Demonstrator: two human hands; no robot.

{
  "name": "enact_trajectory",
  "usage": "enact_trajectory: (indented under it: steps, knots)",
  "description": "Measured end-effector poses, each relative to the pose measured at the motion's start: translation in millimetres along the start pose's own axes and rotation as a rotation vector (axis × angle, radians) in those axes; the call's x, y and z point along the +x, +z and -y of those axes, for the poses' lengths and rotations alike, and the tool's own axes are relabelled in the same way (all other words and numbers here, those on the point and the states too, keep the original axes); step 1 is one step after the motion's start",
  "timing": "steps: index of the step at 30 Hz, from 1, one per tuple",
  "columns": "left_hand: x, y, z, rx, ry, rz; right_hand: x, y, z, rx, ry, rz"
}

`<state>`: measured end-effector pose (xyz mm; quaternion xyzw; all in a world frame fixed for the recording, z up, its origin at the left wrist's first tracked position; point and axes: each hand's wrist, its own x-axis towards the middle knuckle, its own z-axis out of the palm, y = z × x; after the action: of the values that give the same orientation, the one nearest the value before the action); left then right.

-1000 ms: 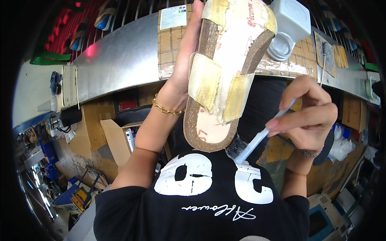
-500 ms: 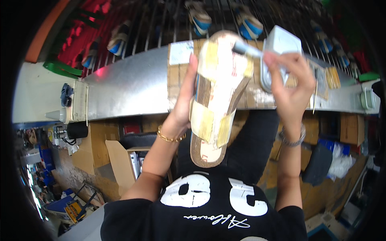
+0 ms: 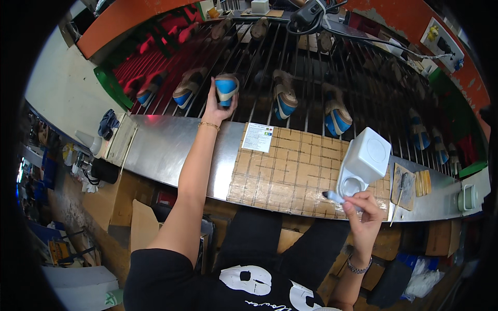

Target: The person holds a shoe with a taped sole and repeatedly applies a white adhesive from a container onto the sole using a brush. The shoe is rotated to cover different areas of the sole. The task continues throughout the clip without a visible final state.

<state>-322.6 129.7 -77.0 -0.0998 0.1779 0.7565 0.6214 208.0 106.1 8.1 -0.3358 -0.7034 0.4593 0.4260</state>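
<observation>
My left hand (image 3: 219,110) is stretched out over the rack of metal bars. Its fingers and thumb are wrapped around the end of a sandal (image 3: 226,88) with a blue form inside and pale straps. Above the front of the cardboard, my right hand (image 3: 366,212) pinches a small brush (image 3: 336,197) with a light handle and dark bristles pointing left. Just beyond the brush stands a white plastic dispenser (image 3: 367,153), with a round cup (image 3: 353,185) at its front. The cup's contents cannot be made out.
Several similar sandals, one near the middle (image 3: 285,96) and another further right (image 3: 337,115), lie along the bars (image 3: 257,83). Brown gridded cardboard (image 3: 290,171) covers part of the metal ledge (image 3: 166,147), with a printed sheet (image 3: 258,137) on it. A black cabled device (image 3: 307,17) hangs at the back.
The sandal, held sole-up near my body with the brush against it, is now out over the bars in my left hand. My right hand has drawn back beside the dispenser's cup.
</observation>
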Motion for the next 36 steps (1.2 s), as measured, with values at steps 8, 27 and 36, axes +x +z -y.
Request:
enact_trajectory:
  steps: [8,27,36]
  knots:
    - [-11,57,112,0.920,0.376,-0.142,-2,-5,-22,0.217,0.184,0.012]
    - [-148,48,163,0.308,-0.340,0.648,-15,-61,-41,-0.661,-0.083,-0.226]
    - [-213,23,214,0.356,0.174,0.733,0,-51,-41,-0.957,-0.189,-0.114]
